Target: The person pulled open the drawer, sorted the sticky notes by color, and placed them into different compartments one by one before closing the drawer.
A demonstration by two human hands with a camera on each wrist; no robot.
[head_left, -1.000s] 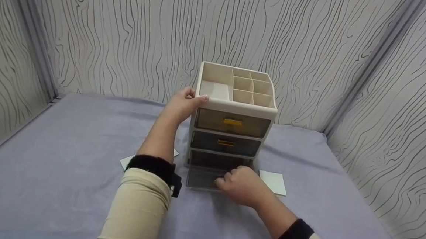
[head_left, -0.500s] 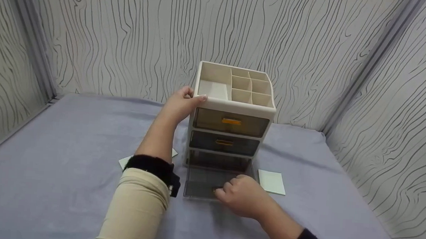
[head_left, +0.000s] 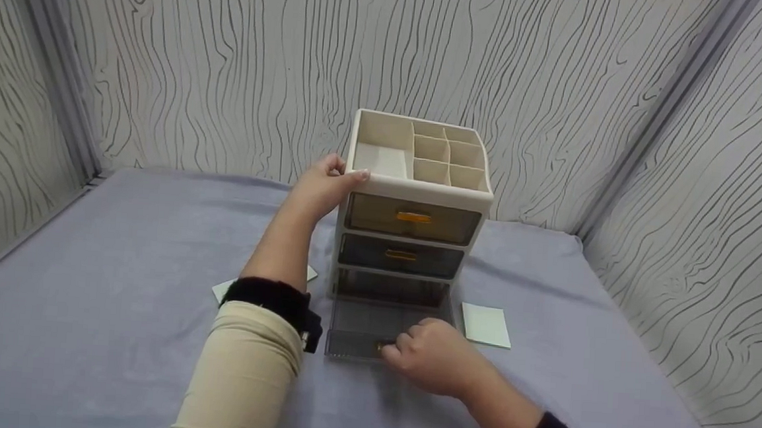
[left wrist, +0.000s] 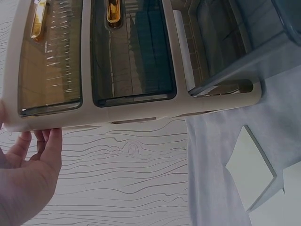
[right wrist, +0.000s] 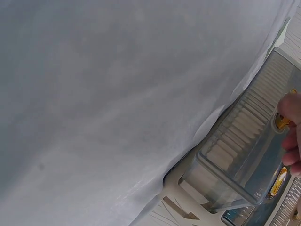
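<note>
A cream desk organiser [head_left: 416, 183] with three smoky drawers and open top compartments stands at the middle of the grey cloth. My left hand [head_left: 325, 185] grips its upper left corner, thumb on the rim; in the left wrist view the left hand [left wrist: 26, 188] lies against the cream frame [left wrist: 136, 115]. The bottom drawer [head_left: 374, 323] is pulled far out. My right hand [head_left: 429, 352] pinches its yellow handle [right wrist: 282, 121] at the front. In the right wrist view the drawer [right wrist: 244, 160] looks empty. The two upper drawers [head_left: 414, 219] are closed.
A pale green paper square [head_left: 485, 325] lies right of the organiser, and another square [head_left: 225, 289] lies left, partly behind my left forearm. Wood-grain panels wall in the back and both sides. Grey cloth [head_left: 119, 277] covers the table.
My right hand has drawn the bottom drawer further out toward me. The left hand has stayed on the organiser's top corner.
</note>
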